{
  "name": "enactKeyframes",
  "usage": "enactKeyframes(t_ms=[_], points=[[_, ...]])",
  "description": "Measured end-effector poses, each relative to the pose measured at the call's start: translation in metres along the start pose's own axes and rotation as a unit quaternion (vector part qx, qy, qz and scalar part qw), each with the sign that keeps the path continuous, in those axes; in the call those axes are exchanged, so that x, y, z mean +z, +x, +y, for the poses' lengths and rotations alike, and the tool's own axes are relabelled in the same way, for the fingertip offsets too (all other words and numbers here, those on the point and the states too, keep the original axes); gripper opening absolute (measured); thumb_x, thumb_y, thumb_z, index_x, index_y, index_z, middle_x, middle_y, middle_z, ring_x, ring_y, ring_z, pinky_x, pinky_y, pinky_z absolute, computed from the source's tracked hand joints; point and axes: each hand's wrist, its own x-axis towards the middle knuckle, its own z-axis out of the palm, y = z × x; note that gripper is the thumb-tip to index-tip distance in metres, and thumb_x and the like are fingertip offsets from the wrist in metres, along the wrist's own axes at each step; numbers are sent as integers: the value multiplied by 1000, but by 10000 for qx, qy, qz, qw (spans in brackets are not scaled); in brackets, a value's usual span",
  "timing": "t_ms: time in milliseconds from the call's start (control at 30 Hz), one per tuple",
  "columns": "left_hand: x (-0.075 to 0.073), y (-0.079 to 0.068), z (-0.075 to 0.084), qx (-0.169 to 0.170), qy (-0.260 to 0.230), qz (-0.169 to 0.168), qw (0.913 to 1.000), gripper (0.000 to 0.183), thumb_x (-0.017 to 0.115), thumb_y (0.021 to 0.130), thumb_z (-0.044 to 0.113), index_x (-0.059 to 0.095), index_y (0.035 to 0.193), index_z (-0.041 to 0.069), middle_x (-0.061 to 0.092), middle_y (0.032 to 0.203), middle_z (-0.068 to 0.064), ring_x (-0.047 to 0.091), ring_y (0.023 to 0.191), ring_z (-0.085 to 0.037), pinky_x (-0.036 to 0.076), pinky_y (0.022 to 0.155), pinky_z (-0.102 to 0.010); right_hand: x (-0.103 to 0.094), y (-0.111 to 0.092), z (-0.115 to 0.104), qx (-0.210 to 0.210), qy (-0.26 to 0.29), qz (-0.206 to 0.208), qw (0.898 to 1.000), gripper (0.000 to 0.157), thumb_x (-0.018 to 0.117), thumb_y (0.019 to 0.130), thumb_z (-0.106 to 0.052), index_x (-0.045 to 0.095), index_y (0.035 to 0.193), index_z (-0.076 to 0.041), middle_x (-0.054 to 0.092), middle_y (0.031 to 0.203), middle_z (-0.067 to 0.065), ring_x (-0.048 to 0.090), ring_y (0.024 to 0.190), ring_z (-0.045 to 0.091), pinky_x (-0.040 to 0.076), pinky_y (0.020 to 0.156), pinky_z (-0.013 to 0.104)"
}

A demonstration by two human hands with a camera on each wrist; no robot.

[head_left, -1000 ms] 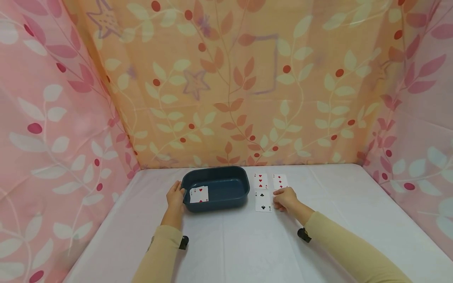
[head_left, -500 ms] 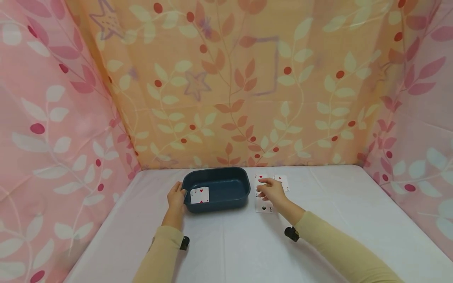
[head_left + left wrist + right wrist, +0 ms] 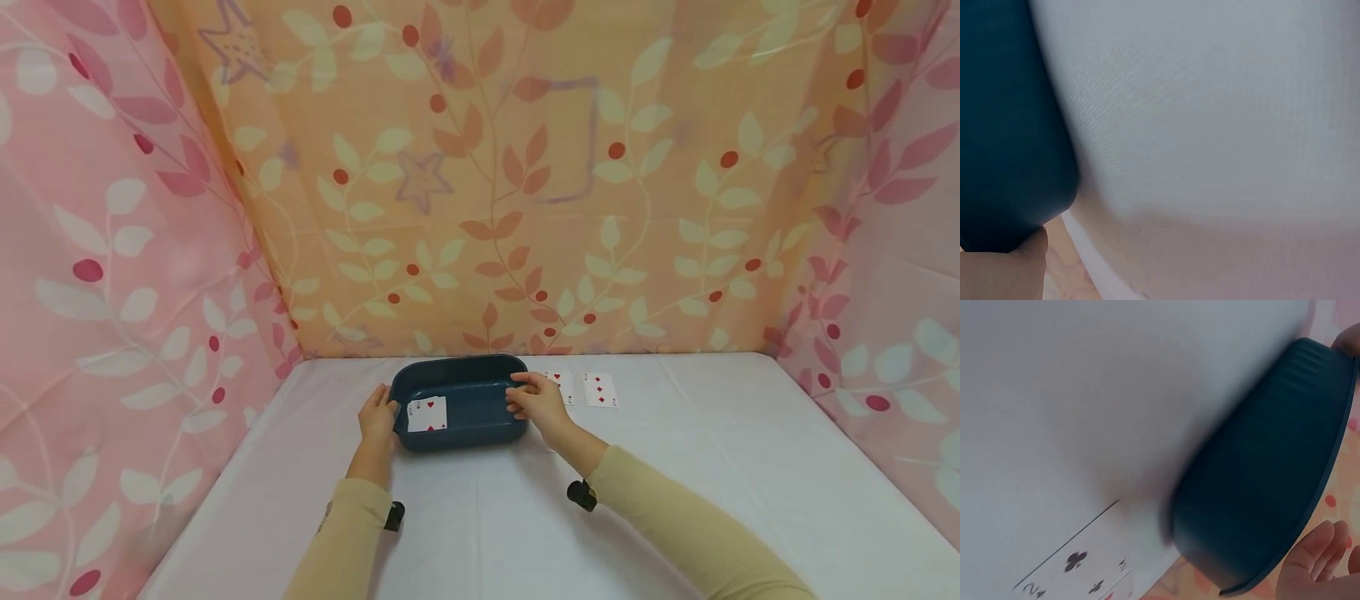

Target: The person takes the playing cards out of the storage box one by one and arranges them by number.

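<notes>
My left hand grips the left end of a dark blue plastic basin, its thumb over the rim. Inside the basin, at the left, lie overlapping playing cards, a heart card on top. My right hand is over the basin's right rim, thumb and fingers close together; I cannot tell whether a card is between them. To its right on the table lie a heart card, partly covered by the hand, and a three of diamonds. The two of clubs shows in the right wrist view.
A white cloth covers the table. Orange leaf-patterned fabric hangs along its back edge, and pink patterned fabric stands at both sides.
My right hand has moved left from beside the cards, across them, to the basin's right rim. The left hand has kept its grip on the basin.
</notes>
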Motion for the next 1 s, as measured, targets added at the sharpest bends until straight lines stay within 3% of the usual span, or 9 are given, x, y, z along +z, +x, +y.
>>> enactKeyframes(t_ms=[200,267,467,633,700,800,900,1000], points=[[2,0,2,-6,31,-13,10000,51,37,103,-2,26,152,3,26,157,-12,19,146,-26,17,117,-38,18,4,1,-149,-237,-35,9996,30,64,92,-4,60,121,5,68,88,10,63,89,37,54,68,30],[2,0,2,-10,27,-14,10000,51,37,103,-2,26,152,3,26,157,-12,19,146,-26,17,117,-38,24,7,2,-178,-294,-55,9994,30,66,91,-4,61,120,4,68,86,7,63,91,37,53,69,30],[2,1,2,-8,30,-38,10000,51,37,102,-2,26,152,3,25,158,-12,19,146,-27,16,117,-39,42,15,7,-132,-707,-341,9968,38,69,90,-10,58,125,3,67,88,6,61,82,23,53,74,34],[2,0,2,-26,14,-15,10000,52,37,102,-3,26,152,3,26,157,-12,19,146,-27,17,117,-39,53,24,10,-46,-1325,-936,9867,50,70,90,-18,52,134,-1,64,89,6,56,78,16,52,71,31],[2,-1,1,-42,8,-15,10000,52,38,102,-4,26,152,3,26,157,-12,19,146,-26,17,117,-39,56,27,10,-55,-1683,-1264,9776,54,71,90,-19,50,137,-2,62,89,7,57,76,18,53,70,30],[2,-1,1,-67,10,-23,10000,53,38,102,-4,26,153,4,26,157,-12,19,146,-26,16,117,-39,62,32,13,-181,-2494,-1720,9528,59,73,89,-19,48,140,-3,63,95,12,60,80,23,55,75,36],[2,-1,1,-50,-11,-13,10000,53,38,101,-4,27,152,3,26,157,-12,19,146,-27,16,117,-39,69,38,16,-283,-3408,-2022,9177,64,74,87,-24,47,143,-6,61,121,17,60,107,30,49,95,44],[2,-1,0,-16,-37,-5,10000,53,38,101,-5,26,152,2,26,156,-13,19,145,-27,16,117,-39,77,44,21,-269,-3873,-2228,8942,70,75,86,-29,44,146,-9,47,145,15,44,132,31,35,110,48]])
